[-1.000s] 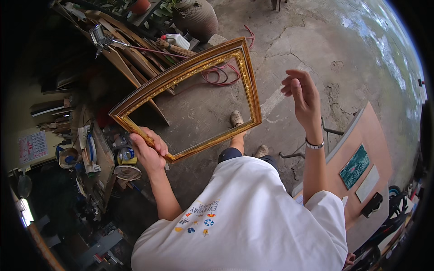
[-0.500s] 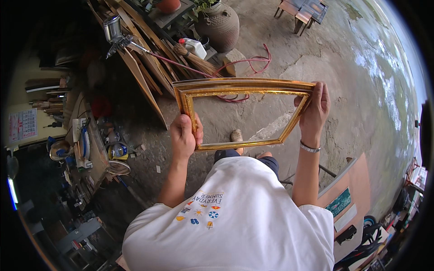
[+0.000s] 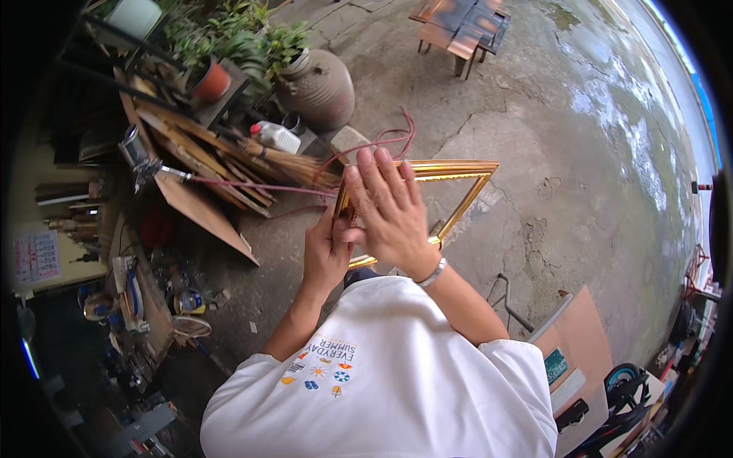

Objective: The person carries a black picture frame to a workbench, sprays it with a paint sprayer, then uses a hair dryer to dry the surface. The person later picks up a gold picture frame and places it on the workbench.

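A gold picture frame (image 3: 456, 169) with no picture or back in it hangs tilted in front of my body, and the floor shows through its opening. My left hand (image 3: 326, 250) is closed on the frame's left side, thumb up. Over that same left side lies my right hand (image 3: 391, 216), open, its fingers stretched out flat and its back toward me. It hides the upper left corner and part of the opening. Whether its palm touches the moulding I cannot tell. A metal band (image 3: 433, 272) circles my right wrist.
A spray gun (image 3: 141, 159) with a red hose (image 3: 259, 185) stands at left by leaning wood boards (image 3: 200, 214). Behind are a straw broom (image 3: 286, 160), a white jug (image 3: 276, 138) and a large clay pot (image 3: 321, 91). A board (image 3: 584, 336) leans at lower right.
My right hand has let go of the frame's right side and moved left across it, fingers straightened. My left hand still grips the frame, now turned and slightly lower. The whole view has shifted.
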{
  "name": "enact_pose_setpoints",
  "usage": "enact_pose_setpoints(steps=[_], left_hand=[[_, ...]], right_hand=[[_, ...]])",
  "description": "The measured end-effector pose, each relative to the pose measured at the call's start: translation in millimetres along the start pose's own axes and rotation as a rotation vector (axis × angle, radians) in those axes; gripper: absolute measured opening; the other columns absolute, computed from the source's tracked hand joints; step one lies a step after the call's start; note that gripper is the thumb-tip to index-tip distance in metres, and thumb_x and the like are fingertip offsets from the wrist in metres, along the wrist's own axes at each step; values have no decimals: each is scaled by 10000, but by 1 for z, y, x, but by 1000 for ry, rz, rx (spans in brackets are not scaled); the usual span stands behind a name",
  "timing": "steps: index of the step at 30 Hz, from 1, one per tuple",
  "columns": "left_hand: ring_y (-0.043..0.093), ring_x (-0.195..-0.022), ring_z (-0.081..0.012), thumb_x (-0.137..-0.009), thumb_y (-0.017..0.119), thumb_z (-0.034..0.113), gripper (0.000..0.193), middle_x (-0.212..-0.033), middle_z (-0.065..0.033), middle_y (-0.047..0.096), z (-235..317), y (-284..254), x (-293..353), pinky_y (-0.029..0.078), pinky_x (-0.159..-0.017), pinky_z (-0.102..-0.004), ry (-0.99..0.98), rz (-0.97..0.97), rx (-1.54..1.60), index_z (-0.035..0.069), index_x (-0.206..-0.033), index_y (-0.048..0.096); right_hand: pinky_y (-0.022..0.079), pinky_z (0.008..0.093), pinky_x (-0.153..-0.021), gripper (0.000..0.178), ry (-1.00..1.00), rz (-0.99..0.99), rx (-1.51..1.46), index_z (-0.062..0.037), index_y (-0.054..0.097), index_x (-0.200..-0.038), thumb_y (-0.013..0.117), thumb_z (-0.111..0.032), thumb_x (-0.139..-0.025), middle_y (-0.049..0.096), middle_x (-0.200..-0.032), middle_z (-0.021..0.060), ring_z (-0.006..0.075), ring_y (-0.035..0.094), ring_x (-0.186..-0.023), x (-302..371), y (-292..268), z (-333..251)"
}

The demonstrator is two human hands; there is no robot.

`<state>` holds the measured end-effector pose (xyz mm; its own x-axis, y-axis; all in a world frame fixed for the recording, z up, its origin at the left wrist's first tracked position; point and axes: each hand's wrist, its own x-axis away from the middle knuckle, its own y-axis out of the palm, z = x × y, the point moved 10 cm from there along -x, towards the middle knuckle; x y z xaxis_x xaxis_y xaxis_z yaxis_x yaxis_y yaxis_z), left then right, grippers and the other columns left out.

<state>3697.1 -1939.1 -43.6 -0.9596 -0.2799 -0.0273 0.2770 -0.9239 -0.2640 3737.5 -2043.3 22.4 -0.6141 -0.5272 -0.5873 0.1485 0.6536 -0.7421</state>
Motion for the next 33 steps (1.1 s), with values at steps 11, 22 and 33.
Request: enact_pose_setpoints(steps=[11,22,33], left_hand=[[417,-380,-103,-1016,334,603,587,-529,-13,446,8,81,-122,346,-358,-247,-107,197,364,78,-793,477],[601,-912,-164,-1053,424,207,166,-1008,-70,633,-124,129,-372,463,-864,-310,-42,525,608,81,-1007,523],[519,-1260,-256,-1045,250,534,604,-1347,-157,563,-123,310,-610,340,-1073,-391,-229,382,742,47,-1295,506]], right_hand=[[289,459,-1139,617,532,152,-350,-10,356,-1486,465,-402,-1021,407,-1497,192,322,414,-1372,56,-81,355],[402,208,-424,191,901,672,-578,-30,542,-994,516,-212,-1043,511,-669,-5,48,478,-508,25,-152,519],[480,310,-551,230,673,-152,-597,24,550,-1055,670,-40,-870,577,-680,108,258,564,-539,-138,-27,539]])
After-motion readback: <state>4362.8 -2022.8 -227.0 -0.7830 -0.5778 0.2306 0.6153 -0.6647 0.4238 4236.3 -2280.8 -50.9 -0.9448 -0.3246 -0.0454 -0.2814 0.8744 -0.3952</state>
